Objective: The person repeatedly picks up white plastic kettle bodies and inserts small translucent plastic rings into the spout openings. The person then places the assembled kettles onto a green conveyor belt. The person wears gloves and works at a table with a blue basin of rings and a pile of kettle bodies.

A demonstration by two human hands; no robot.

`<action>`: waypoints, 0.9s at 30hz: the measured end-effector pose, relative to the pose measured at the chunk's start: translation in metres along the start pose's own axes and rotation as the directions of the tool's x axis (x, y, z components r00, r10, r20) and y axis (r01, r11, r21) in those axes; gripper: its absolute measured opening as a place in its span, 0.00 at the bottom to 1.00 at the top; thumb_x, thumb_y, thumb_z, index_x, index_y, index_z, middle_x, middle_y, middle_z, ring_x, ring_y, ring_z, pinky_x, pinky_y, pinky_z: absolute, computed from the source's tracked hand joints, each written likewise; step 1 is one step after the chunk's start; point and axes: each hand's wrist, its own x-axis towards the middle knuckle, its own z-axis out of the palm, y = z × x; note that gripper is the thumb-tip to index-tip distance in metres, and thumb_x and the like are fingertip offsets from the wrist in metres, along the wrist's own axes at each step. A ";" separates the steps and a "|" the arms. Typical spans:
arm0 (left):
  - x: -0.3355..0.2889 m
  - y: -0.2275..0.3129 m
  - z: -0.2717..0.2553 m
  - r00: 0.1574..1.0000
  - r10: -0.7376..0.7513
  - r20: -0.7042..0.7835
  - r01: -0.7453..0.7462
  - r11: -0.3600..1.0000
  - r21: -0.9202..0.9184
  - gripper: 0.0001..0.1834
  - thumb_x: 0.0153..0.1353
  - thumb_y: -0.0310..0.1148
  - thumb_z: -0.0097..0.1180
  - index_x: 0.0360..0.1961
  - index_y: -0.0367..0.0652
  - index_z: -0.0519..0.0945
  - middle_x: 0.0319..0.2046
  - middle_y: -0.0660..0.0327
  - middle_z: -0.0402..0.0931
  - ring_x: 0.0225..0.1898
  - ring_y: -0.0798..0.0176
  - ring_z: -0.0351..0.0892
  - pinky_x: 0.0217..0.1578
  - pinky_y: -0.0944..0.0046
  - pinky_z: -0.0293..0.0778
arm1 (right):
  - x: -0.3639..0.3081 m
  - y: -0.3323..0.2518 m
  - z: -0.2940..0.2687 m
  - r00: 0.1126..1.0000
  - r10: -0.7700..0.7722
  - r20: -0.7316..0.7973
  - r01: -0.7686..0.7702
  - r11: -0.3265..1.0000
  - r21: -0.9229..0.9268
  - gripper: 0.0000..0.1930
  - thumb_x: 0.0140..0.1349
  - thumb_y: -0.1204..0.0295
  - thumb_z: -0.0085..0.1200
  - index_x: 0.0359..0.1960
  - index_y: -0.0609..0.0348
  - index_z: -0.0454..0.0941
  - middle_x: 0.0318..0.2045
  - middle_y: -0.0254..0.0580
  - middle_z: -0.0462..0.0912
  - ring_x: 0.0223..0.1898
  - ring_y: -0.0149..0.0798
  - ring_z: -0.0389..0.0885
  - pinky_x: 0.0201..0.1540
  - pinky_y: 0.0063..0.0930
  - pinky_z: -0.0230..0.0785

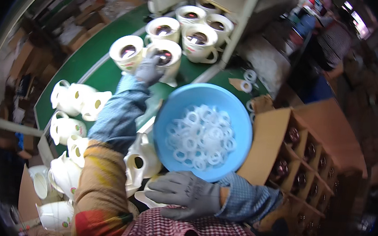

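Note:
Grey work gloves cover both of my hands. My left hand [150, 71] reaches out to a white jug [170, 64] with a dark, shiny glass mouth, its fingers closed at the rim; their exact hold is partly hidden and blurred. Held low in front of my body, my right hand [186, 194] has its fingers stretched out and apart, with nothing in them. Below the blue basin [161, 111], beside my right hand, lies a white jug body [150, 162] with a round hole. Several translucent white plastic rings [203, 137] fill the basin's middle.
More white jugs with dark glass mouths [200, 37] stand at the back of the green table [111, 24]. White jug bodies [67, 129] lie at the left. To the right, a divided carton [263, 148] holds dark shiny glass pieces. A shelf post [243, 25] rises behind; a person [335, 43] is farther off.

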 end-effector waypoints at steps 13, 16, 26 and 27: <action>-0.214 0.130 -0.137 0.929 0.220 0.298 -0.047 0.868 -0.495 0.24 0.55 0.25 0.68 0.55 0.42 0.82 0.65 0.46 0.72 0.62 0.43 0.76 0.59 0.54 0.75 | -0.205 -0.044 -0.162 0.552 0.724 -0.413 -0.772 0.257 -0.581 0.18 0.68 0.59 0.60 0.54 0.55 0.82 0.47 0.49 0.86 0.47 0.47 0.86 0.51 0.37 0.78; -0.253 0.148 -0.147 0.941 0.203 0.271 -0.012 0.820 -0.572 0.23 0.56 0.26 0.69 0.54 0.41 0.82 0.63 0.46 0.74 0.60 0.44 0.78 0.58 0.55 0.76 | -0.238 -0.032 -0.127 0.239 0.879 -0.413 -0.919 0.067 -0.389 0.33 0.61 0.65 0.61 0.68 0.57 0.69 0.64 0.55 0.73 0.61 0.53 0.77 0.63 0.42 0.72; -0.317 0.221 -0.142 0.908 0.200 0.368 0.169 0.629 -0.759 0.22 0.61 0.32 0.66 0.56 0.39 0.81 0.63 0.45 0.74 0.59 0.46 0.78 0.59 0.55 0.75 | -0.252 -0.030 -0.149 0.444 0.735 -0.513 -0.894 0.332 -0.299 0.29 0.48 0.66 0.70 0.55 0.56 0.79 0.52 0.51 0.81 0.55 0.51 0.81 0.57 0.43 0.76; -0.325 0.220 -0.139 0.904 0.236 0.356 0.141 0.621 -0.771 0.23 0.61 0.32 0.66 0.57 0.40 0.80 0.63 0.46 0.74 0.62 0.47 0.76 0.61 0.54 0.74 | -0.252 -0.038 -0.155 0.716 0.477 -0.511 -0.692 0.388 -0.609 0.29 0.46 0.66 0.71 0.53 0.54 0.79 0.50 0.49 0.81 0.51 0.51 0.83 0.52 0.44 0.78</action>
